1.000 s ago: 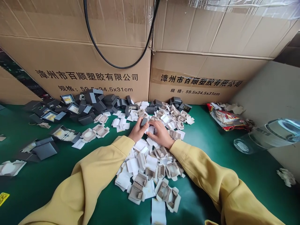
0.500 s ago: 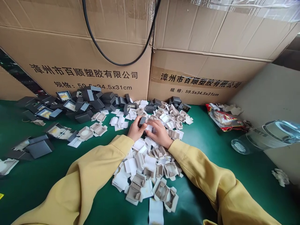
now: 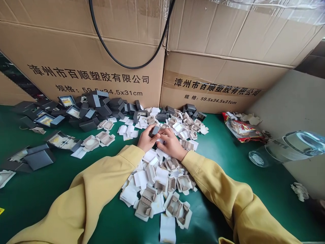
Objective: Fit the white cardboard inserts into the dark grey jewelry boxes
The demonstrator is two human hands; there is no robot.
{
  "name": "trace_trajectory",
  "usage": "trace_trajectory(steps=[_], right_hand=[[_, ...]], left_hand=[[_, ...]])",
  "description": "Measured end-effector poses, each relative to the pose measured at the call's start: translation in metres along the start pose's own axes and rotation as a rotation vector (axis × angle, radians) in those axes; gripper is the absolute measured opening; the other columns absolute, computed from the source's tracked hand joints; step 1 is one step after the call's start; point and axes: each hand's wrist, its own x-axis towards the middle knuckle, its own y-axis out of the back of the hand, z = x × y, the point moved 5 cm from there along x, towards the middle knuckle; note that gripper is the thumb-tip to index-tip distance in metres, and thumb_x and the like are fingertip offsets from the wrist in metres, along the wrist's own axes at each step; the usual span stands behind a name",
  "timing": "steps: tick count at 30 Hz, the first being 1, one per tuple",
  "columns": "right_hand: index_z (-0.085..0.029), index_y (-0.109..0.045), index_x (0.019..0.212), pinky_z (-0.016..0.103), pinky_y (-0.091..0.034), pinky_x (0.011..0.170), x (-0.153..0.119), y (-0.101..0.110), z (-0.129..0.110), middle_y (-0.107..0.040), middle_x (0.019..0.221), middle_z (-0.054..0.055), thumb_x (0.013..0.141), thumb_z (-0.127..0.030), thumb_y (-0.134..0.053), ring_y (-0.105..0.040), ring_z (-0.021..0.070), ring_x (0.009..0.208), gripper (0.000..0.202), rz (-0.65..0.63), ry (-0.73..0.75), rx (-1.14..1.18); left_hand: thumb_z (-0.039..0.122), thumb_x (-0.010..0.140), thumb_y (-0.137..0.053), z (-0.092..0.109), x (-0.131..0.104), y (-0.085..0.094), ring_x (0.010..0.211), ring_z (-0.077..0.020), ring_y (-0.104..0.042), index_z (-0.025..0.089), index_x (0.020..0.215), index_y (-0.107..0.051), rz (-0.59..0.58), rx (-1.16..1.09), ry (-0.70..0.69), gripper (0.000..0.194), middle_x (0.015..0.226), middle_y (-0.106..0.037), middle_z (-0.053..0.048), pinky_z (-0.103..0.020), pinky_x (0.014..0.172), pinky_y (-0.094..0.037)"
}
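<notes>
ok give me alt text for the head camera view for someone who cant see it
A person's left hand holds a small dark gray box, with the right hand close beside it, above scattered white paper slips and cardboard inserts on a green tabletop. More dark boxes lie at left, before printed cardboard cartons.

There are two hands, one left hand (image 3: 146, 139) and one right hand (image 3: 172, 145), with one dark box (image 3: 155, 130) held, and two yellow sleeves (image 3: 106, 179). Well over ten other dark boxes (image 3: 40, 157) and dozens of pale card inserts (image 3: 173, 205) overlap too much for exact totals. Two printed cartons (image 3: 101, 56), one black cable (image 3: 132, 67), one clear cup (image 3: 285, 149), one red-edged packet (image 3: 245, 130), one crumpled paper (image 3: 300, 191) and one green tabletop (image 3: 223, 152) complete the count.
</notes>
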Motion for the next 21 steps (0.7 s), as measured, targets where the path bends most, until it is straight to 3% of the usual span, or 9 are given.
trace_trajectory(steps=[7,14,21], right_hand=[[-0.016,-0.058,0.095,0.038,-0.043,0.079,0.0006,-0.0029,-0.0053,-0.059,0.099,0.01,0.087,-0.026,-0.043,-0.046,0.0235,0.094,0.02,-0.121,0.113,-0.146],[-0.017,-0.056,0.096,0.035,-0.042,0.082,-0.0002,-0.0028,-0.0036,-0.058,0.096,0.009,0.088,-0.028,-0.043,-0.047,0.0213,0.091,0.019,-0.106,0.124,-0.061],[-0.017,-0.056,0.094,0.035,-0.041,0.077,0.0018,-0.003,-0.0068,-0.054,0.089,0.008,0.085,-0.024,-0.045,-0.042,0.0219,0.088,0.016,-0.119,0.123,-0.095]], left_hand=[[0.067,0.072,-0.044,-0.0024,0.0012,0.0017,0.083,-0.0204,-0.058,0.014,0.104,-0.053,0.029,-0.019,0.028,0.062,0.088,-0.062,-0.008,-0.03,0.078,-0.046],[0.065,0.075,-0.042,-0.0067,0.0009,0.0025,0.078,-0.0199,-0.059,0.015,0.098,-0.053,0.047,-0.066,0.07,0.056,0.084,-0.061,-0.008,-0.03,0.071,-0.048],[0.068,0.071,-0.044,-0.0012,0.0004,0.0013,0.09,-0.0236,-0.058,0.013,0.104,-0.054,0.016,-0.02,0.011,0.066,0.095,-0.062,-0.012,-0.032,0.081,-0.046]])
